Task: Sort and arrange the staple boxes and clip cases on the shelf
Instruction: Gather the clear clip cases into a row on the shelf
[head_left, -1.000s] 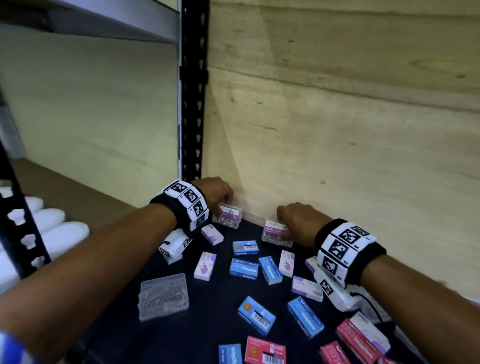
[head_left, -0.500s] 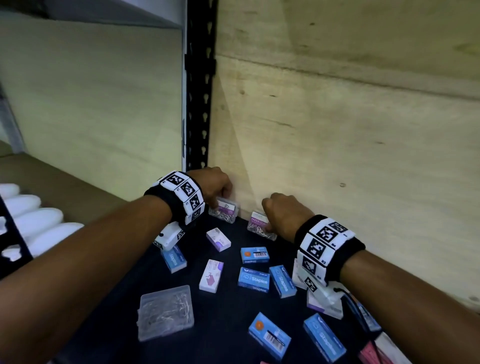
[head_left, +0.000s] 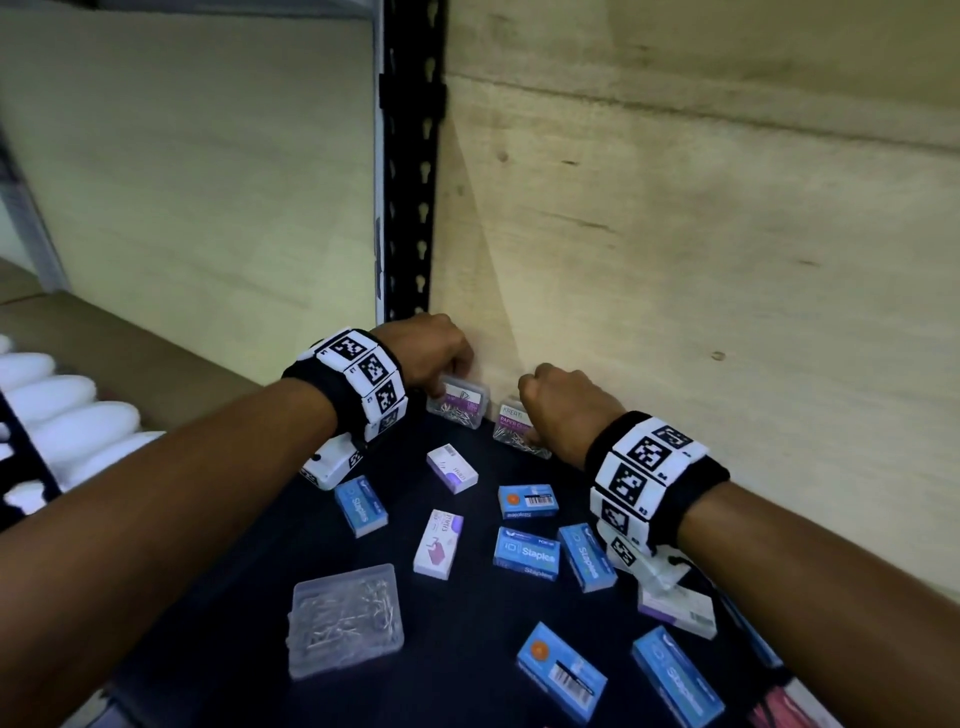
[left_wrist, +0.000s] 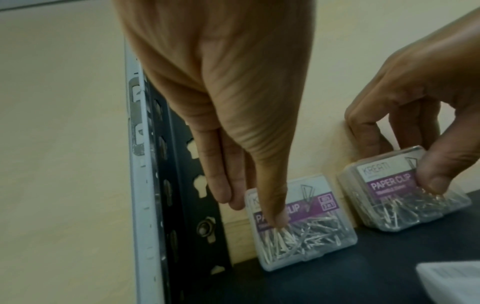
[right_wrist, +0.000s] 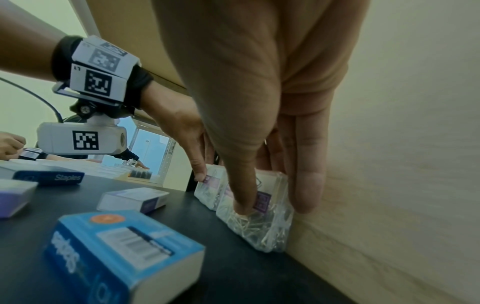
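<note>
1. Thumb-and-finger pinches, hidden behind knuckles in the head view, shown plainly by the wrist cameras: left hand (left_wrist: 233, 115) gripping the left clip case (left_wrist: 301, 224), right hand (right_wrist: 259, 107) gripping the right clip case (right_wrist: 262, 216).
2. Both cases standing on edge against the plywood back wall (head_left: 675, 260), just beside each other, in the back left corner by the black upright (head_left: 410, 208).
3. Scattered staple boxes (head_left: 527, 553) and a flat clear case (head_left: 345, 618) crowding the dark shelf (head_left: 249, 613) nearer the person.

plywood back wall (head_left: 675, 249) beside black slotted upright (head_left: 410, 171).
</note>
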